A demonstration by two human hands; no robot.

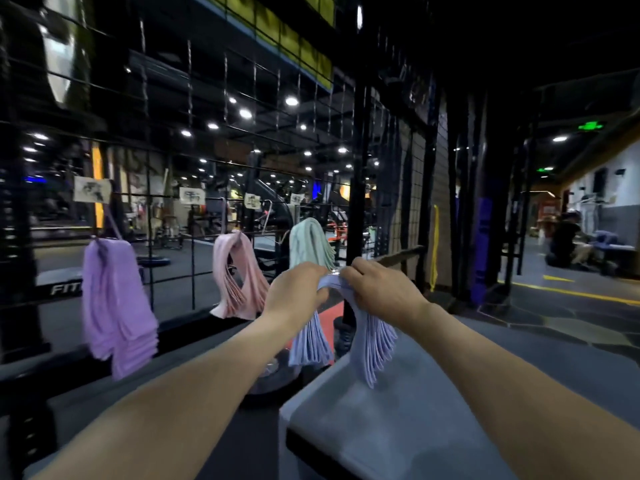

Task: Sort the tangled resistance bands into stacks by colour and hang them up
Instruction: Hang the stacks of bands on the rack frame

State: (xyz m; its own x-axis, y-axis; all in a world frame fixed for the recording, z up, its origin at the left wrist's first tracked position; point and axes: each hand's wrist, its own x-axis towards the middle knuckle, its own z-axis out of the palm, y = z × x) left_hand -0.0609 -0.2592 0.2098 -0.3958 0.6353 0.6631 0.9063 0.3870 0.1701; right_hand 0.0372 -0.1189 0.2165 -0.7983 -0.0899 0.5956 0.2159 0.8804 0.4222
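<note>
blue bands [372, 344]: a thick stack folded over at the top, both halves hanging down with the ends fanned out; held up in front of the wire grid, at about 4 o'clock from the green stack
left hand [294, 292]: fingers curled down over the left side of the fold, gripping it
right hand [375, 289]: fingers curled over the right side of the fold, pinching it just beside the left hand
hook [334, 271]: a small bright metal piece shows between the two hands; too small to say whether the fold already sits on it
purple bands [116, 306]: hung on the grid, far out at 9 o'clock from the hands
pink bands [237, 275]: hung, nearer, at 9 o'clock
green bands [310, 244]: hung, at 11 o'clock, just behind the left hand
wire grid [194, 188]: black mesh wall carrying the hung stacks
handling: judged soft, limp and light, thin layers likely to slide apart
where to hold: at the fold, squeezing all layers together; loose ends would let the stack spill
</note>
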